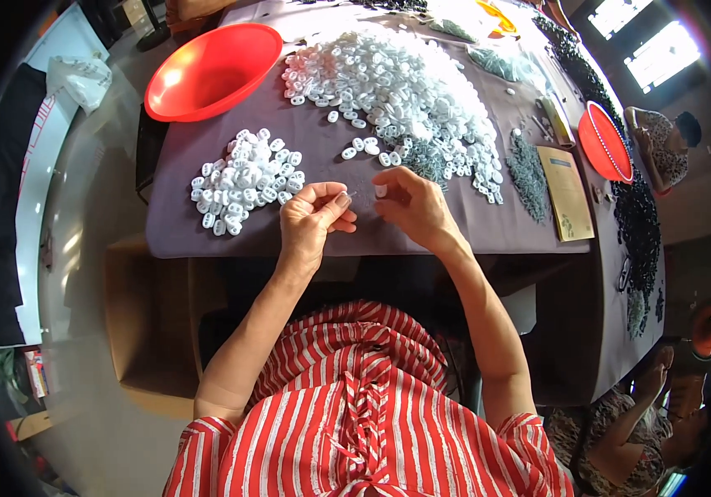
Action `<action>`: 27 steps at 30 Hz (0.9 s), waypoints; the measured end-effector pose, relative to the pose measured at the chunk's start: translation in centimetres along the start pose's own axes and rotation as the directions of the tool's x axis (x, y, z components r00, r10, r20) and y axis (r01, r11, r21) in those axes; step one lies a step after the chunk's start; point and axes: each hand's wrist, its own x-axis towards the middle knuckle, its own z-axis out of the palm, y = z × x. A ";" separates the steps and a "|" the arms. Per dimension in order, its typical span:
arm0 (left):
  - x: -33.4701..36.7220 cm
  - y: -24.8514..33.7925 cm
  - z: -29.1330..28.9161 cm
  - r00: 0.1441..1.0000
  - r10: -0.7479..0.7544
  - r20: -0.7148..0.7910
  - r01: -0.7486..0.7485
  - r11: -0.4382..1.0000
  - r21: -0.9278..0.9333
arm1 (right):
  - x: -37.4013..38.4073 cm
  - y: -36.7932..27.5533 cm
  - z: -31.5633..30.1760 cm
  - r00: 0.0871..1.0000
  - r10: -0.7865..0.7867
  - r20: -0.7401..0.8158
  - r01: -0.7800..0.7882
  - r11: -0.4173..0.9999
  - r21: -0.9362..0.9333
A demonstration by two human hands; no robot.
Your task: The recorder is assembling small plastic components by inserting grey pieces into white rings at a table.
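Observation:
Above the near edge of the cloth-covered table, my left hand (pixel 310 219) is closed in a pinch. A tiny pale part shows at its fingertips, too small to name. My right hand (pixel 418 207), a short gap away, pinches a small white plastic piece (pixel 381 190) between thumb and fingers. Left of my hands lies a small heap of white oval pieces (pixel 244 182) with dark marks. A much larger heap of the same white pieces (pixel 389 74) spreads beyond my hands. Against its near side sits a pile of tiny grey-green parts (pixel 426 159).
A red bowl (pixel 215 73) stands at the table's far left. On the right are another grey-green pile (pixel 527 176), a brown booklet (pixel 565 195), a red basin (pixel 604 141) and black parts (pixel 639 224). A cardboard box (pixel 152 315) sits below. Other people are at the right.

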 end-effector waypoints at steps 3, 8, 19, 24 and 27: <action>0.0 -0.2 0.6 1.000 -0.015 0.007 0.015 0.999 0.029 | -0.6 0.6 -0.2 0.992 0.127 0.022 -0.129 0.970 0.204; 0.4 -0.9 2.5 0.998 -0.061 0.027 0.061 0.998 0.014 | -2.0 1.5 -0.2 0.974 0.223 -0.033 -0.150 0.751 0.642; 0.9 -2.3 6.0 0.998 -0.055 0.031 0.055 0.998 0.009 | -3.0 3.2 -1.3 0.935 0.323 -0.145 -0.081 0.594 0.800; 0.8 -2.3 6.1 0.999 -0.043 0.026 0.042 0.999 0.024 | -3.2 3.3 -1.3 0.939 0.300 -0.166 -0.068 0.637 0.767; 0.9 -2.6 5.5 0.999 -0.045 0.028 0.044 0.998 0.034 | -3.1 2.9 -1.0 0.935 0.318 -0.159 -0.090 0.644 0.759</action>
